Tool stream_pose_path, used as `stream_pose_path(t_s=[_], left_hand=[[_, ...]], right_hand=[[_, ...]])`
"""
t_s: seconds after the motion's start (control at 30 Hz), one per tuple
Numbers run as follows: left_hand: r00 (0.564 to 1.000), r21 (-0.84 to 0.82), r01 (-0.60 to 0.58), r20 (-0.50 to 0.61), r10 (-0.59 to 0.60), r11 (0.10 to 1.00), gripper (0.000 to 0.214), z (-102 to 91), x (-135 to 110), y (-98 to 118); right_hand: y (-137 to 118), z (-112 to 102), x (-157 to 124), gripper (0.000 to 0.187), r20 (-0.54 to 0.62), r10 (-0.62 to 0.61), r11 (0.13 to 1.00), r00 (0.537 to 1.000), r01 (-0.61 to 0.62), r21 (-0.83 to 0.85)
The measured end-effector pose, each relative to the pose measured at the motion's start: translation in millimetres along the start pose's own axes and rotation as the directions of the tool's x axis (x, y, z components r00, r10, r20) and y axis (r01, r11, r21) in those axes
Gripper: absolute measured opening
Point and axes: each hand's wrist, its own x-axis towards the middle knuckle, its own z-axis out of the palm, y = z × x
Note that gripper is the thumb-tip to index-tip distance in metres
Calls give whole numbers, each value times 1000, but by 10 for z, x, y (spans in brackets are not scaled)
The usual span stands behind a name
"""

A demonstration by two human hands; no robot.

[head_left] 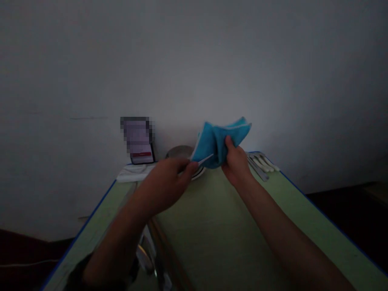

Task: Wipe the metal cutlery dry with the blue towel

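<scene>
My right hand [238, 161] is closed around a folded blue cloth [222, 139] with pale edges, held up above the far part of the table. My left hand [172, 178] pinches a thin, pale, stick-like utensil [206, 160], which points right toward the cloth. Its tip lies in front of or against the blue fabric; I cannot tell which. Most of this utensil is hidden in my fingers, so its kind does not show. Behind my left hand and the cloth stands a round metal dish [180, 151], partly covered from view.
The green table [221, 230] has a blue edge and meets a grey wall. A phone or tablet [139, 141] leans at the back left by a white object [133, 173]. Utensils with pale handles [263, 162] lie back right. Spoons [145, 258] and brown sticks [168, 252] lie front left.
</scene>
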Motion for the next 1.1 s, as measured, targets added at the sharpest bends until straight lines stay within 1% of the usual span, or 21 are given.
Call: stream_pose_path(t_s=[0.03,0.1,0.17,0.2,0.3,0.33,0.37,0.43,0.47,0.53,0.63,0.73,0.83,0.93,1.0,1.03,1.1], left_hand=[[999,5,-11,-39,11,1000,37,76,10,30],[998,-14,-24,-66,23,1000,34,210,36,64],[998,-38,-39,-43,38,999,32,270,59,52],[999,-53,-46,-29,44,998,32,263,64,28],[995,-105,-74,59,81,992,32,134,33,-93],[989,-130,-77,112,92,989,31,73,8,-141],[977,-186,-45,199,83,981,30,12,-23,-189],[931,-257,50,361,48,965,30,-98,-88,-279],[913,-284,80,406,44,956,31,-146,-118,-317],[903,-296,99,428,40,950,32,-227,-158,-372],[906,-312,78,419,63,947,28,-313,-167,-386],[916,-354,40,386,107,935,24,-335,-154,-333],[925,-377,63,369,87,924,24,-308,-147,-276],[932,-353,97,359,39,931,26,-304,-109,-292],[953,-317,132,302,-32,939,27,-332,-52,-344],[969,-311,157,232,-85,937,27,-351,-17,-374],[978,-304,205,103,-182,930,30,-383,50,-426]], right_hand=[[19,30,-16,15,-53,43,996,998,-39,84],[39,76,-40,15,-119,128,974,985,-103,200],[34,102,-51,17,-104,182,959,978,-153,237],[22,110,-55,17,-79,197,955,977,-173,239],[-43,139,-79,14,21,206,955,978,-205,214],[-72,151,-94,13,60,205,956,977,-213,203],[-103,164,-111,13,104,207,955,973,-224,192],[-172,187,-148,14,188,222,951,957,-255,177],[-207,193,-163,15,220,226,949,949,-266,172],[-273,196,-180,17,251,223,949,942,-268,164],[-340,190,-167,19,217,220,950,951,-260,175],[-346,199,-134,16,132,230,934,964,-257,248],[-312,217,-107,16,75,266,903,961,-276,328],[-292,199,-73,17,82,321,872,944,-328,363],[-298,160,-36,15,102,327,874,939,-342,346],[-306,137,-14,15,109,327,882,939,-345,322],[-324,95,32,16,116,336,899,935,-355,256]])
